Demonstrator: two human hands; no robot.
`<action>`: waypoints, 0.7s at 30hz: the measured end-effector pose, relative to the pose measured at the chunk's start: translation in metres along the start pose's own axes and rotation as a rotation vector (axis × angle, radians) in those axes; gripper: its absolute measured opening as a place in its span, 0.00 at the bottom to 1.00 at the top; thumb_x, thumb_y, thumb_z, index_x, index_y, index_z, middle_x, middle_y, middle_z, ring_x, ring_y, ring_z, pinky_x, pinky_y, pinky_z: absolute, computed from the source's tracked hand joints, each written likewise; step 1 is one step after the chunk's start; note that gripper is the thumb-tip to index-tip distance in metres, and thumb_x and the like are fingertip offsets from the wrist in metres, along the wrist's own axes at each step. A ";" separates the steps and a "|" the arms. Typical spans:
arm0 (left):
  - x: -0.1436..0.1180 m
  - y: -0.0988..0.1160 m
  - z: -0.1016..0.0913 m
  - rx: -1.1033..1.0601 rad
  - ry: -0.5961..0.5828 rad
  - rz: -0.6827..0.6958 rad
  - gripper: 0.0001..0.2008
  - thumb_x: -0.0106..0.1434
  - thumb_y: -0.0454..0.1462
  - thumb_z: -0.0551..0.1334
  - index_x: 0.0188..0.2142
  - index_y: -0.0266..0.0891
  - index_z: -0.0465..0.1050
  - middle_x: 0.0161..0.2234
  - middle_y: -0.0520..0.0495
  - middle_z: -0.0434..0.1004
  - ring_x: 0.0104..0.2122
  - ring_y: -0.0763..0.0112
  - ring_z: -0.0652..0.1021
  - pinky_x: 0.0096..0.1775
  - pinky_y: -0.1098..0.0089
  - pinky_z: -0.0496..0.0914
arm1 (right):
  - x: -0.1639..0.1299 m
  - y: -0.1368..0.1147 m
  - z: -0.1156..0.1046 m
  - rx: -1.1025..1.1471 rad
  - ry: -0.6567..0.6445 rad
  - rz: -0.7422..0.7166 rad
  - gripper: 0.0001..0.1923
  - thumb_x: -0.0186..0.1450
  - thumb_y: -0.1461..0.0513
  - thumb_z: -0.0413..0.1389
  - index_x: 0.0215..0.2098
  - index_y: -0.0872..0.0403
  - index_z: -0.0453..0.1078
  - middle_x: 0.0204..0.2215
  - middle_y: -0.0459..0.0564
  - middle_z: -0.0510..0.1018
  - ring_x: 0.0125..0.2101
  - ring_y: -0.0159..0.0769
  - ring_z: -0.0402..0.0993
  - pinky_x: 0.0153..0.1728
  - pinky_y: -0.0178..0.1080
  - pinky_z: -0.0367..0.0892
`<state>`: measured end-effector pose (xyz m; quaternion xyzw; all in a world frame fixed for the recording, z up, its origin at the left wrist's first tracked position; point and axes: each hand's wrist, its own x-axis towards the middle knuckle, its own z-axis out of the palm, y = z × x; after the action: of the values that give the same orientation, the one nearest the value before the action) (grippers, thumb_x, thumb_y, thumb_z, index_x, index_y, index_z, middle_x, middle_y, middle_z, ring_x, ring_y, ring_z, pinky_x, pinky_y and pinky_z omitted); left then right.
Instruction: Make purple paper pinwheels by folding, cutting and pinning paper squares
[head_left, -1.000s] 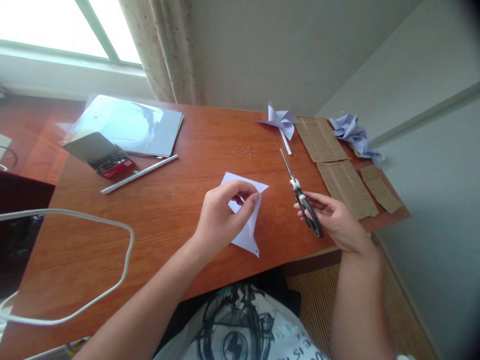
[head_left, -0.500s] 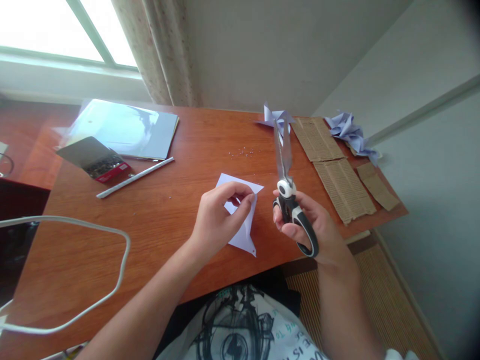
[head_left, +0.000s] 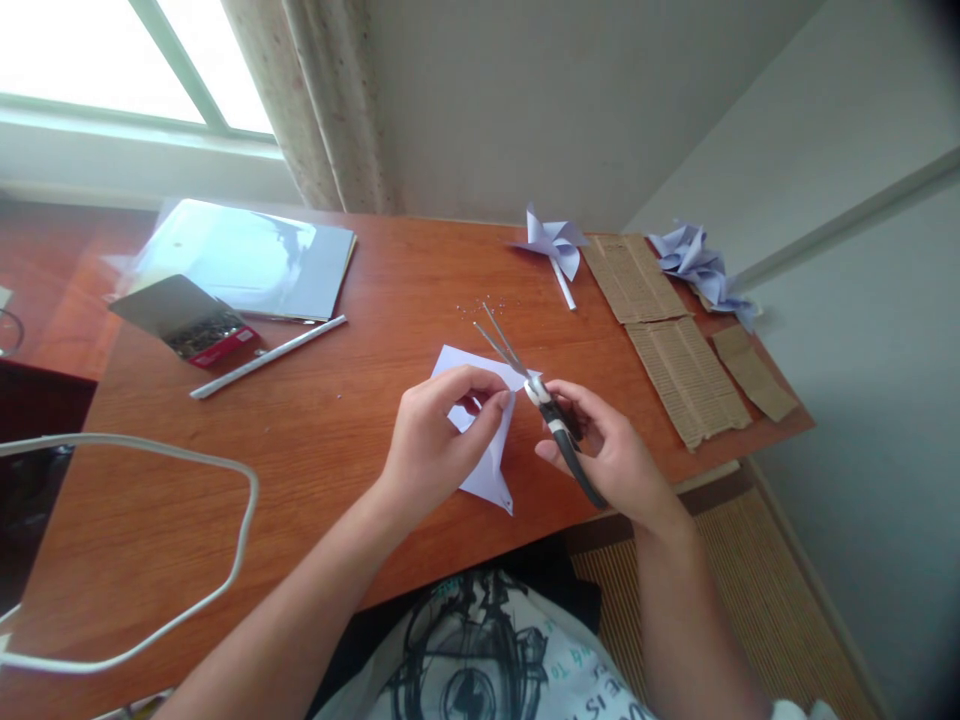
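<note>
A sheet of white paper [head_left: 484, 465], cut and partly folded, is pinched between the thumb and fingers of my left hand [head_left: 442, 430]. One of its lower corners carries a small dark hole or mark. My right hand [head_left: 615, 450] grips black-and-white scissors [head_left: 559, 425] by the handles. Their blades are slightly apart and point up and to the left, above the paper's upper right corner. Whether the blades touch the paper I cannot tell. Tiny white scraps [head_left: 491, 302] lie on the table beyond the blade tips.
A paper pinwheel on a stick [head_left: 559, 245] lies at the back, beside corrugated cardboard pieces [head_left: 679, 370] and folded paper shapes [head_left: 697, 262]. To the left are a rolled paper stick [head_left: 270, 357], a red box [head_left: 221, 345], plastic-covered folders [head_left: 300, 265] and a white cable [head_left: 251, 520].
My right hand has turned the scissors from upright to tilted left and brought them down over the paper. The pinwheel's stick is now uncovered. My left hand stays on the paper.
</note>
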<state>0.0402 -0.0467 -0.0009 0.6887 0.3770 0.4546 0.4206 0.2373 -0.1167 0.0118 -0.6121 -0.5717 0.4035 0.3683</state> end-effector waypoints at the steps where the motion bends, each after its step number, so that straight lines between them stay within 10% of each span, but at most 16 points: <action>1: 0.000 0.001 0.000 -0.001 -0.001 0.000 0.03 0.64 0.34 0.64 0.33 0.38 0.76 0.29 0.50 0.80 0.28 0.73 0.77 0.34 0.73 0.73 | 0.000 0.002 -0.003 -0.029 0.013 -0.003 0.24 0.62 0.56 0.66 0.56 0.47 0.70 0.44 0.49 0.77 0.41 0.38 0.75 0.44 0.39 0.72; 21: -0.001 0.008 -0.003 -0.053 -0.004 0.072 0.05 0.63 0.30 0.63 0.36 0.39 0.77 0.33 0.47 0.83 0.31 0.70 0.80 0.36 0.70 0.73 | -0.006 -0.011 -0.020 -0.247 -0.030 -0.160 0.27 0.59 0.59 0.69 0.56 0.45 0.70 0.51 0.49 0.79 0.46 0.41 0.78 0.47 0.40 0.76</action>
<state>0.0378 -0.0493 0.0072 0.6913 0.3389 0.4780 0.4227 0.2507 -0.1215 0.0303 -0.5992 -0.6694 0.3085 0.3126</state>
